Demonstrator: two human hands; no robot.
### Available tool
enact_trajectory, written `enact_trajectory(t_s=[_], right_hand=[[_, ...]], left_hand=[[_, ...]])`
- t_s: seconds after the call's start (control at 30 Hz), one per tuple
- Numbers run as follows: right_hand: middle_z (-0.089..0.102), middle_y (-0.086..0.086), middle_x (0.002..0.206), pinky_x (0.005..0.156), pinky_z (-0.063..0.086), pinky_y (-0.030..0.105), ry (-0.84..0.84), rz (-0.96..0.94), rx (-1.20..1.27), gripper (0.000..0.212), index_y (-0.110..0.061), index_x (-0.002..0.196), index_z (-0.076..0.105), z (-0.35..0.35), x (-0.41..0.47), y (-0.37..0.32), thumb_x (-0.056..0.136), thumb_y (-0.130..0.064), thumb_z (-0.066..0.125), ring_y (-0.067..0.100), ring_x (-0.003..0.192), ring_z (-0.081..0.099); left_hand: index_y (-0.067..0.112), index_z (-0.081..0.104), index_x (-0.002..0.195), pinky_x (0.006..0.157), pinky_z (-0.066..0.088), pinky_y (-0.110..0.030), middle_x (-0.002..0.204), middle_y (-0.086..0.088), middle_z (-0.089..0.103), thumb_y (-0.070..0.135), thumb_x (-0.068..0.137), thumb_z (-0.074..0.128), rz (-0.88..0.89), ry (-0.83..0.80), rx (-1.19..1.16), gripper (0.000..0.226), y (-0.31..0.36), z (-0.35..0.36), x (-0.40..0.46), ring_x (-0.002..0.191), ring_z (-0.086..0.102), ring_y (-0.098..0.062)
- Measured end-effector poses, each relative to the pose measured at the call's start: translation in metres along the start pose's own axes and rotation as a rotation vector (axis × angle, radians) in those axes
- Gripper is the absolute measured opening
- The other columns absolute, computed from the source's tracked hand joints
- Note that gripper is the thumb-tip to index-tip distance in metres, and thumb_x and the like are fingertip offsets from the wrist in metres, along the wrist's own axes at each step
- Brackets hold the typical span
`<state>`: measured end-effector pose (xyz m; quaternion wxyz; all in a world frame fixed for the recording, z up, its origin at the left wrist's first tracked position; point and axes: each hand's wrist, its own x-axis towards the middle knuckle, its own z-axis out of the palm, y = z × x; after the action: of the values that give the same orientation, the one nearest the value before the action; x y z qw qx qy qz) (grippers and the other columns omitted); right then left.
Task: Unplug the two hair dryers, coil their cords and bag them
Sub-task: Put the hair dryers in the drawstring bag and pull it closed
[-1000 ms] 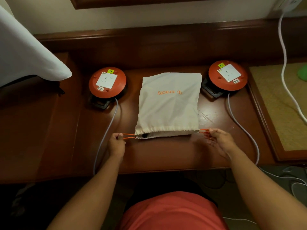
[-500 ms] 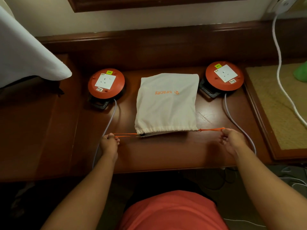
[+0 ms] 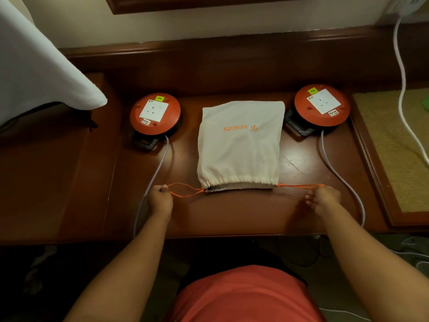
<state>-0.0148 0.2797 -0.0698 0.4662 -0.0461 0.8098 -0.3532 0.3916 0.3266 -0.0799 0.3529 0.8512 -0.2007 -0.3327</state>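
Hair dryers themselves do not show to us; what we see is the cream drawstring bag [image 3: 240, 145] lying flat on the wooden counter [image 3: 232, 212], its gathered mouth turned toward the front edge and nearly drawn closed, so we cannot tell what is inside. Our left hand [image 3: 160, 201] is curled into a fist, pinching the orange drawstring loop [image 3: 185, 190] that comes out of the bag's left side; the loop runs from the fist to the mouth with a little slack. Our right hand [image 3: 325, 201] pinches the right drawstring [image 3: 300, 186] between curled fingers, and that cord is stretched straight and taut from the bag's right corner. Both hands sit close to the counter's front edge, one on each side of the bag. Farther out, toward the back edge, an orange extension reel [image 3: 155, 113] with a white socket stands left of the bag, and a second orange reel [image 3: 322, 105] stands right of it, just beside the bag's far corner. A grey cable [image 3: 153, 180] runs from each reel to the front edge and drops over it, the left one passing just beside our left hand. A white cloth [image 3: 34, 66] hangs over the counter's left end, and a white cord [image 3: 401, 89] trails down from the wall at the right.
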Motion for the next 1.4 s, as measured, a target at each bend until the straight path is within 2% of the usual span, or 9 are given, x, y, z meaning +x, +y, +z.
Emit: enact_trajectory(t_s=[0.1,0.2,0.33,0.53,0.73,0.97,1.17,1.3,1.4], right_hand=[[0.054,0.016,0.112,0.077,0.048,0.037,0.014,-0.173,-0.333,0.041,-0.009,0.123,0.048,-0.004,-0.009,0.002,0.083,-0.002,0.045,0.03,0.097,0.054],[0.027,0.013,0.152,0.114,0.024,0.044,0.036,-0.492,-0.636,0.064,-0.014,0.145,0.034,0.001,-0.021,0.005,0.085,-0.001,0.049,0.031,0.14,0.024],[0.05,0.012,0.139,0.104,0.042,0.05,-0.203,-0.697,-0.771,0.044,-0.013,0.134,0.051,0.022,-0.012,0.014,0.091,-0.015,0.048,0.031,0.127,0.046],[0.067,0.012,0.087,0.073,0.051,0.038,-0.291,-0.594,-0.946,0.02,-0.01,0.094,0.07,0.035,-0.001,0.018,0.091,-0.016,0.051,0.031,0.079,0.06],[0.063,0.015,0.076,0.064,0.041,0.03,-0.248,-0.589,-0.856,0.02,-0.001,0.081,0.068,0.029,0.0,0.02,0.093,-0.013,0.057,0.028,0.074,0.055],[0.057,0.008,0.066,0.059,0.043,0.028,-0.237,-0.614,-0.843,0.024,-0.014,0.072,0.063,0.016,0.001,0.003,0.086,0.0,0.049,0.027,0.062,0.055],[0.067,0.011,0.087,0.074,0.051,0.033,-0.129,-0.589,-0.936,0.024,-0.02,0.07,0.063,0.005,0.002,0.0,0.082,-0.003,0.052,0.033,0.082,0.061],[0.066,0.011,0.108,0.084,0.046,0.036,-0.085,-0.564,-1.118,0.021,-0.023,0.093,0.069,0.012,-0.006,0.0,0.085,-0.013,0.052,0.033,0.097,0.059],[0.057,0.015,0.126,0.095,0.043,0.042,-0.113,-0.766,-1.187,0.036,-0.014,0.12,0.061,0.028,-0.015,-0.001,0.085,-0.013,0.053,0.035,0.119,0.049]], left_hand=[[0.0,0.051,0.129,0.101,0.037,-0.041,0.131,-0.025,0.05,0.012,0.093,0.054,0.146,0.038,0.363,0.039,0.004,0.001,-0.01,0.122,0.047,-0.039],[0.004,0.039,0.143,0.109,0.025,-0.044,0.144,-0.02,0.039,0.012,0.091,0.055,0.402,0.024,0.578,0.055,0.01,0.008,-0.028,0.133,0.032,-0.038],[0.006,0.047,0.138,0.108,0.029,-0.039,0.141,-0.016,0.046,0.009,0.093,0.052,0.588,-0.21,0.616,0.046,0.011,0.028,-0.032,0.132,0.036,-0.034],[0.015,0.067,0.099,0.081,0.046,-0.033,0.099,-0.011,0.067,0.013,0.091,0.056,0.372,-0.52,0.604,0.014,0.01,0.036,-0.02,0.093,0.059,-0.028],[0.014,0.061,0.074,0.057,0.033,-0.03,0.059,-0.001,0.051,0.011,0.091,0.058,0.407,-0.493,0.541,0.018,0.01,0.029,-0.017,0.064,0.05,-0.023],[0.012,0.063,0.073,0.061,0.034,-0.029,0.073,-0.014,0.064,0.006,0.087,0.061,0.441,-0.323,0.553,0.016,0.009,0.006,-0.005,0.073,0.058,-0.029],[0.011,0.063,0.074,0.064,0.041,-0.032,0.078,-0.017,0.066,0.008,0.089,0.059,0.397,-0.241,0.59,0.016,0.004,-0.004,-0.008,0.079,0.061,-0.033],[0.003,0.069,0.092,0.086,0.042,-0.038,0.102,-0.023,0.064,0.008,0.088,0.057,0.467,-0.205,0.684,0.014,0.0,0.002,-0.015,0.101,0.058,-0.039],[0.005,0.053,0.132,0.108,0.028,-0.041,0.139,-0.02,0.044,0.021,0.088,0.059,0.613,-0.212,0.889,0.047,0.0,0.012,-0.023,0.135,0.031,-0.037]])
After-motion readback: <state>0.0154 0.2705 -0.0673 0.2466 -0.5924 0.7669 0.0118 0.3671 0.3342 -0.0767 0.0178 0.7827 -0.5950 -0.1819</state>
